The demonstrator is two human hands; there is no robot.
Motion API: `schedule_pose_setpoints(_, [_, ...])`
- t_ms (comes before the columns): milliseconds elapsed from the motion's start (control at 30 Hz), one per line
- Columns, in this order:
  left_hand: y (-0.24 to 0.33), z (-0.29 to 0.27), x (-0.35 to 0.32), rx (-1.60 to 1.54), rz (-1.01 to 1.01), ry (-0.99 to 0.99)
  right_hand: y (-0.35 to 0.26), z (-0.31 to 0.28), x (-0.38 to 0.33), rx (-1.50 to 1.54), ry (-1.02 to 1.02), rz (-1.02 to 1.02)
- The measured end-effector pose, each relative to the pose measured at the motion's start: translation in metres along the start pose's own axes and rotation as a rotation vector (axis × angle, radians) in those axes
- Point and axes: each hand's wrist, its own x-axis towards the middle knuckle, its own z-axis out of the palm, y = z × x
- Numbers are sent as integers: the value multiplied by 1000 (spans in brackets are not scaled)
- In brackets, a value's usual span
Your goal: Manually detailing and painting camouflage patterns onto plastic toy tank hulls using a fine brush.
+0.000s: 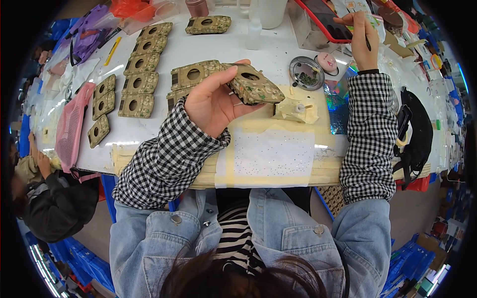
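My left hand (211, 102) is closed round a camouflage-painted model tank hull (261, 90), raised above the table with its round opening upward. At the upper right, my right hand (365, 47) is beside a phone in a red case (334, 26), with a finger reaching to the screen. A thin dark tool (368, 43) is held in that hand; its exact kind is unclear. Under the raised hull are more hulls (191, 74), partly hidden by my left hand. Near its front end stands a tape-covered block (296, 111) with a small peg on top.
Several matching hulls (139, 63) lie in rows on the left. A round dish (306, 74) holds small dark green parts. A dotted white sheet (271, 154) is taped at the front edge. Also around are a pink mesh pouch (73, 126), black bag (417, 131) and shiny holographic sheet (337, 107).
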Motion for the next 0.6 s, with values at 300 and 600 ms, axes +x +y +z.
schedule_pose_setpoints(300, [-1, 0, 1, 0, 6, 1, -4, 5, -1, -38, -75, -102])
schedule_pose_setpoints(600, [-1, 0, 0, -9, 6, -8, -3, 4, -1, -47, -90, -90])
